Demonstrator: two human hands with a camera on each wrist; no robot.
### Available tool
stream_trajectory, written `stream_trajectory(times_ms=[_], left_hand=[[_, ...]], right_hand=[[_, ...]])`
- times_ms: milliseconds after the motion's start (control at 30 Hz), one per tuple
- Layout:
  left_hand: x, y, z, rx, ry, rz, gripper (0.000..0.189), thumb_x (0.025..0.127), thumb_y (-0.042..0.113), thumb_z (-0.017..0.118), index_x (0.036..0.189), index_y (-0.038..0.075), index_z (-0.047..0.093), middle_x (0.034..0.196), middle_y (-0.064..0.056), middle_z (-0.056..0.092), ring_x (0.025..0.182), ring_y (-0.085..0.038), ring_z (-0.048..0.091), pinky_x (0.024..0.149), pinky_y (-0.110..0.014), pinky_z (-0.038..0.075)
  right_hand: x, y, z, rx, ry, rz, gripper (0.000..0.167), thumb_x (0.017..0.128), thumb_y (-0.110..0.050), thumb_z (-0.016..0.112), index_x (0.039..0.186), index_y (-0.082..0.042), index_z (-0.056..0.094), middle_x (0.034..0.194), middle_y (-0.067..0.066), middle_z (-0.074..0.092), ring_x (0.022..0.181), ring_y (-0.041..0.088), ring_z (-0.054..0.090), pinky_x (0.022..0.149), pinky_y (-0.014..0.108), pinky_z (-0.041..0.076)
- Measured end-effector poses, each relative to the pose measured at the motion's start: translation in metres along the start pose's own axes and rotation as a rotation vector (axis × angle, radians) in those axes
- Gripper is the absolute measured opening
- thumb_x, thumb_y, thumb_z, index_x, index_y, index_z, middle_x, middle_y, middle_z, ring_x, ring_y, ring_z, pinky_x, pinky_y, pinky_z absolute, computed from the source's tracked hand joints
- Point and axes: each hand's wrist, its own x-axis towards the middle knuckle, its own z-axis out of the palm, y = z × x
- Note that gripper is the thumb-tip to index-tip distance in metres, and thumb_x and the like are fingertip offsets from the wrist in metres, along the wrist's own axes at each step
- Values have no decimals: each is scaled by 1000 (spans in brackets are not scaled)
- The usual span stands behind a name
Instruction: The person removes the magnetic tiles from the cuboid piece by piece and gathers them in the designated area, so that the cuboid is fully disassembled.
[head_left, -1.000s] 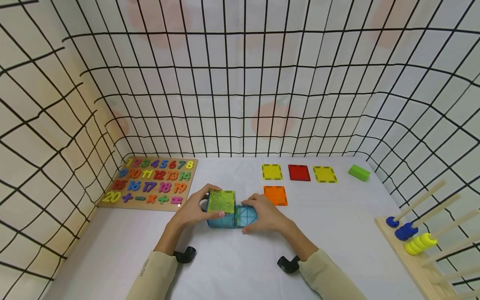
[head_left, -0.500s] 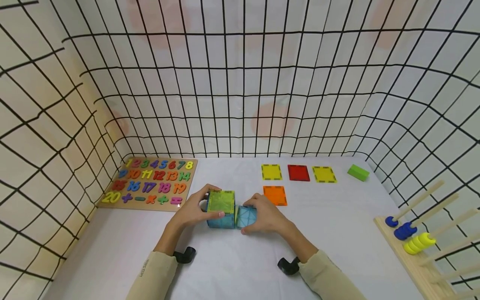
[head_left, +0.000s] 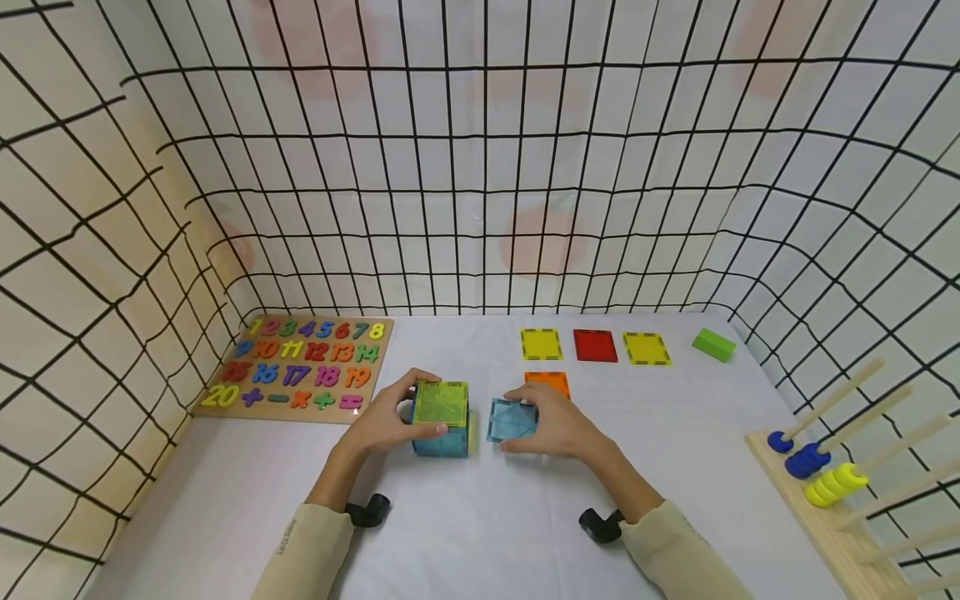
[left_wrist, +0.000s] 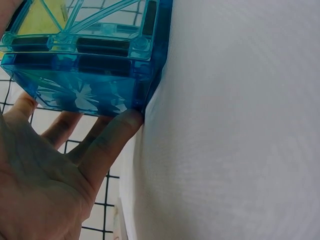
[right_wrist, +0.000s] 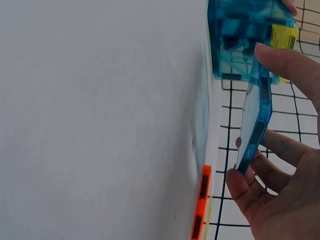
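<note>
A box of translucent magnetic tiles [head_left: 441, 442], blue at the sides with a yellow tile [head_left: 442, 404] on top, stands on the white table. My left hand [head_left: 393, 417] grips it from its left side, thumb at the near top edge and fingers round the far side. In the left wrist view, fingertips lie against a blue face [left_wrist: 82, 87]. My right hand [head_left: 555, 423] pinches a single blue magnetic tile [head_left: 512, 419] between thumb and fingers, to the right of the box with a gap between. The right wrist view shows that blue tile [right_wrist: 257, 120] edge-on and tilted.
An orange tile [head_left: 547, 382] lies behind the right hand, partly covered. Beyond it are two yellow tiles [head_left: 542, 344], a red tile [head_left: 596, 345] and a green block [head_left: 713, 344]. A number board [head_left: 300, 367] lies left, a wooden bead rack [head_left: 817, 492] right. Black grid walls [head_left: 483, 192] enclose the table.
The blue tile has come away from the right side of the box, carried rightward by my right hand. My left hand keeps its grip on the box in the same place.
</note>
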Motion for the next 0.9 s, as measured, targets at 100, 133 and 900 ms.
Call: stream_trajectory(times_ms=[100, 133, 900], left_hand=[[0, -1, 0, 0, -1, -1, 71, 76, 56, 85, 136, 40, 53, 145, -1, 59, 138, -38, 50, 107, -68, 45], [0, -1, 0, 1, -2, 0, 71, 76, 56, 85, 137, 40, 52, 145, -1, 59, 138, -39, 50, 107, -69, 45], [0, 0, 0, -1, -6, 18, 70, 76, 54, 85, 136, 40, 53, 142, 1, 61, 135, -36, 53, 106, -66, 47]], right_hand=[[-2, 6, -8, 11, 13, -39, 71, 75, -48, 86, 136, -19, 66, 136, 2, 62, 115, 22, 54, 94, 44, 53], [-3, 9, -10, 12, 16, -51, 70, 76, -47, 86, 136, -19, 66, 137, 3, 62, 117, 22, 54, 96, 46, 53], [-25, 91, -68, -43, 80, 52, 66, 84, -35, 84, 143, -16, 61, 153, 19, 47, 131, 40, 49, 103, 60, 53]])
